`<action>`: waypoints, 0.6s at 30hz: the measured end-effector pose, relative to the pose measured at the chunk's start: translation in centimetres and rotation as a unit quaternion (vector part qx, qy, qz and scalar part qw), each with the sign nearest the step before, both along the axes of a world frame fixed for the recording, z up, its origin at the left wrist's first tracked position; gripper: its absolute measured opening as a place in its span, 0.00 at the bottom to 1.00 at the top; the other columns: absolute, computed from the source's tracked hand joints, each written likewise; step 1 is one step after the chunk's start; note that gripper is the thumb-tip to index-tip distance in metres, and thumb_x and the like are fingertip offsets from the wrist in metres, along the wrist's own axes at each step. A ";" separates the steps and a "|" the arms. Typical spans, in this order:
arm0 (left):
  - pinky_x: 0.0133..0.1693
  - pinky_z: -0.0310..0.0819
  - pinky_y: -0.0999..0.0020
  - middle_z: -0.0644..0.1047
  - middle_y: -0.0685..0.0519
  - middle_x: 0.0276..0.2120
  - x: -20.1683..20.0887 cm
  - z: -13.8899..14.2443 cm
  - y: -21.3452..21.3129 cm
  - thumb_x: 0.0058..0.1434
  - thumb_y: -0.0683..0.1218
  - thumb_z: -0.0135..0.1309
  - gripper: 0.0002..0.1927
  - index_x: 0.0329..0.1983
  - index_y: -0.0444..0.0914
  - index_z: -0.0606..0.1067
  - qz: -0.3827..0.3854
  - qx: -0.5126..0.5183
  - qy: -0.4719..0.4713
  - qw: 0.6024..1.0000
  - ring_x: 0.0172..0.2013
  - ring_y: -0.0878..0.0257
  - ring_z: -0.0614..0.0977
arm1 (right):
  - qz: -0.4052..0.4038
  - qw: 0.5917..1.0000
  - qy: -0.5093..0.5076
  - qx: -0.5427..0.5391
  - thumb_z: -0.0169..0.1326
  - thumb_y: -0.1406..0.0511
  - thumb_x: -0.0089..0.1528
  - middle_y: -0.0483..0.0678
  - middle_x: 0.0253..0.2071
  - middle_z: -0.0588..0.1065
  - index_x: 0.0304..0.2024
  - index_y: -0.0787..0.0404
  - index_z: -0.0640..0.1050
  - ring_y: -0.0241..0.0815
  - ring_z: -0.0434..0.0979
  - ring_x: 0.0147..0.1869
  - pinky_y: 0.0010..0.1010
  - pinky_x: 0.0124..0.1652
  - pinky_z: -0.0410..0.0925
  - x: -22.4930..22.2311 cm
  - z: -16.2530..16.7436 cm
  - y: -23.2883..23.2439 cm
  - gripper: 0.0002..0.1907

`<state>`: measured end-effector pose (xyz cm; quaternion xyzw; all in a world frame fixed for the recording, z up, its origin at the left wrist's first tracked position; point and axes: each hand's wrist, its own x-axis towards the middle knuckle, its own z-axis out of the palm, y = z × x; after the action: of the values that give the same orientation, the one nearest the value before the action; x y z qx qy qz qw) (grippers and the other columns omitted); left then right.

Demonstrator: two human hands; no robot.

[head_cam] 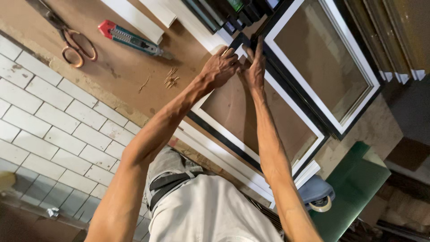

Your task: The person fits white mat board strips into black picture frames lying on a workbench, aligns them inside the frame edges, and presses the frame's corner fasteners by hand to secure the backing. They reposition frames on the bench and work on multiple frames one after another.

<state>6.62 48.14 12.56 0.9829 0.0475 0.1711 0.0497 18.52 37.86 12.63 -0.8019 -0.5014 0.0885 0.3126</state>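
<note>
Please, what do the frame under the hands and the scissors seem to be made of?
Frame: probably wood or moulded plastic, smooth white inner face and black outer edge; hard to tell which. Scissors: metal blades, dark and dull, with coppery loop handles, possibly coated. Both hands press on the frame's corner.

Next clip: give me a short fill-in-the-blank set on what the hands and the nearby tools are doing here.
1. Both the left hand and the right hand press on one ____ of the picture frame.
2. The utility knife has a ____ end cap.
3. The scissors lie to the ____ of the knife in the picture.

Missing words: corner; red; left
</note>
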 end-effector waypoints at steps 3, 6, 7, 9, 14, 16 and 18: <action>0.57 0.62 0.58 0.75 0.58 0.45 1.0 0.0 0.4 0.63 0.51 0.53 0.07 0.40 0.49 0.80 -0.013 -0.004 0.060 0.998 0.54 0.57 0.70 | 0.045 0.997 0.034 0.047 0.67 0.69 0.61 0.53 0.62 0.79 0.80 0.55 0.41 0.52 0.74 0.70 0.41 0.69 0.64 0.4 0.3 -0.3 0.58; 0.57 0.62 0.57 0.74 0.60 0.43 0.9 0.0 0.0 0.57 0.50 0.54 0.08 0.40 0.49 0.80 0.011 0.046 0.047 0.998 0.53 0.58 0.70 | -0.019 0.982 0.170 0.074 0.65 0.70 0.60 0.54 0.61 0.78 0.78 0.58 0.50 0.47 0.77 0.63 0.34 0.59 0.70 1.3 0.4 -1.2 0.51; 0.58 0.62 0.57 0.74 0.59 0.43 0.8 0.0 -0.2 0.58 0.49 0.54 0.08 0.40 0.48 0.80 0.020 0.039 0.063 0.997 0.53 0.58 0.70 | -0.056 0.970 0.226 0.075 0.65 0.71 0.60 0.53 0.60 0.78 0.77 0.59 0.55 0.44 0.78 0.60 0.31 0.54 0.73 1.6 0.3 -1.7 0.48; 0.58 0.63 0.58 0.74 0.58 0.42 0.9 -0.2 -0.5 0.58 0.47 0.55 0.08 0.40 0.45 0.79 0.033 0.028 0.084 0.996 0.53 0.58 0.70 | -0.081 0.904 0.393 0.144 0.63 0.73 0.57 0.48 0.60 0.76 0.71 0.62 0.63 0.39 0.77 0.59 0.30 0.56 0.74 2.3 -0.1 -2.9 0.41; 0.53 0.66 0.63 0.74 0.52 0.43 1.7 -1.3 -2.2 0.57 0.44 0.55 0.06 0.36 0.38 0.79 0.044 -0.032 0.088 0.995 0.51 0.55 0.71 | -0.110 0.833 0.508 0.190 0.62 0.74 0.64 0.51 0.50 0.77 0.59 0.73 0.79 0.37 0.74 0.52 0.25 0.53 0.70 3.1 -1.8 -6.6 0.20; 0.57 0.66 0.61 0.75 0.49 0.45 1.3 -2.1 -2.5 0.58 0.43 0.55 0.09 0.40 0.35 0.78 0.037 -0.053 0.040 0.997 0.54 0.53 0.71 | -0.148 0.837 0.500 0.167 0.63 0.74 0.67 0.53 0.45 0.77 0.55 0.75 0.81 0.38 0.73 0.47 0.25 0.50 0.70 3.0 -2.4 -7.4 0.15; 0.62 0.64 0.58 0.75 0.45 0.51 0.8 -3.0 -2.5 0.58 0.42 0.54 0.12 0.44 0.33 0.78 0.028 -0.068 -0.027 0.997 0.58 0.51 0.71 | -0.134 0.846 0.488 0.168 0.63 0.73 0.65 0.54 0.48 0.79 0.55 0.74 0.81 0.38 0.75 0.49 0.26 0.51 0.72 2.9 -2.8 -7.7 0.16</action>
<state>7.37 45.65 9.54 0.9705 0.0853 0.1954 0.1126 21.38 30.14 9.85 -0.6498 -0.1787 0.3398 0.6561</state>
